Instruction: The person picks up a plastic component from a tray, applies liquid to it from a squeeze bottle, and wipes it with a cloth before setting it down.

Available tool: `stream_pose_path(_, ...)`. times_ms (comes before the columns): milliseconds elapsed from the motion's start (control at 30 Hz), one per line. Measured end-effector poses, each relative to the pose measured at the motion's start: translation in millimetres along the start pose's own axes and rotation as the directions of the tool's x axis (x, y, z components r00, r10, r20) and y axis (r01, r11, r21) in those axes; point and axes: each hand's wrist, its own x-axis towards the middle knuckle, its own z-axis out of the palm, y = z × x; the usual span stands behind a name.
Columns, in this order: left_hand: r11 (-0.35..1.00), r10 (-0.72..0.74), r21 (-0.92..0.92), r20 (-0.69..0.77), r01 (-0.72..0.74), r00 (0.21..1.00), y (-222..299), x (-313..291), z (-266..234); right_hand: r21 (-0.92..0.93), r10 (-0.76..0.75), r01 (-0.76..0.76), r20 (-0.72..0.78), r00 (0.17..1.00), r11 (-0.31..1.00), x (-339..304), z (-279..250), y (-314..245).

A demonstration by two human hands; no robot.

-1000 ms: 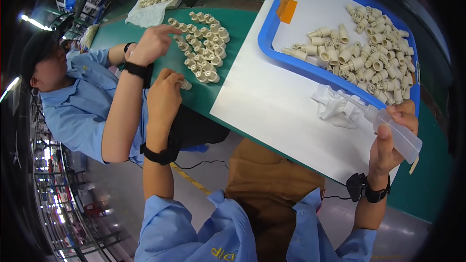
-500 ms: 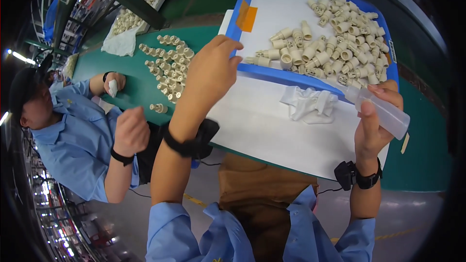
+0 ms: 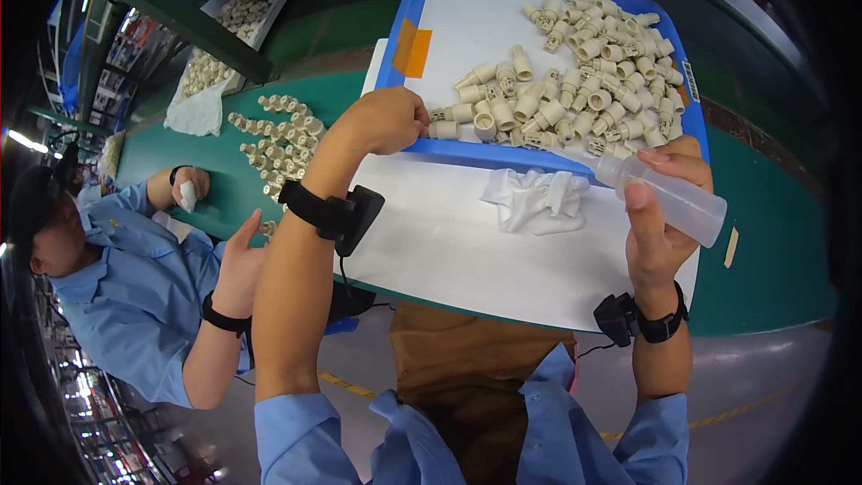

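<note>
My left hand [image 3: 391, 121] is at the near left corner of a blue tray [image 3: 503, 157]. Its fingers are curled and pinched at the left end of a cream plastic fitting [image 3: 444, 130], partly hiding it. Many similar fittings [image 3: 600, 81] lie heaped on the tray's white lining. My right hand [image 3: 660, 216] is wrapped round a translucent squeeze bottle [image 3: 678, 202], tilted with its nozzle towards the tray's near rim. A crumpled white cloth [image 3: 539, 200] lies between my hands on a white sheet [image 3: 440, 242].
To the left, more fittings [image 3: 280, 139] stand grouped on the green table [image 3: 144, 148]. Beside them sits a co-worker in a blue shirt [image 3: 135, 283], one hand holding something white. A light strip [image 3: 732, 247] lies right of the bottle. Another tray of fittings [image 3: 202, 72] stands behind.
My left hand has come down to the fitting at the tray's near left corner, its fingers closing. My right hand still holds the bottle. The co-worker's nearer hand has opened. The whole view has shifted.
</note>
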Motion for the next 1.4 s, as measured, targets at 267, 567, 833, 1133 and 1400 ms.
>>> stream_pose_path(267,0.997,0.063,0.037,0.035,-0.065,0.997,3.0,0.9,-8.2,-0.052,-0.029,0.029,0.011,1.0,0.998,1.0,-2.9,1.6)
stream_pose_path(567,0.995,0.059,-0.063,-0.183,-0.071,0.981,-2.9,-21.7,0.0,0.042,0.035,-0.034,-0.023,0.999,0.999,-2.3,3.7,-7.6)
stream_pose_path(833,0.864,-0.185,-0.425,-0.768,-0.27,0.613,31.7,-103.3,65.9,0.037,-0.009,0.006,0.089,0.996,0.999,0.8,-6.5,-15.9)
stream_pose_path(1133,0.884,-0.026,-0.151,-0.961,-0.443,0.275,52.1,-108.6,122.6,0.271,-0.008,-0.076,0.295,0.955,0.96,-16.6,10.6,-27.9)
stream_pose_path(1400,0.907,0.099,0.011,-0.977,-0.422,0.188,56.7,-108.5,126.7,0.129,0.052,-0.108,0.374,0.926,0.986,-17.9,6.1,-30.7)
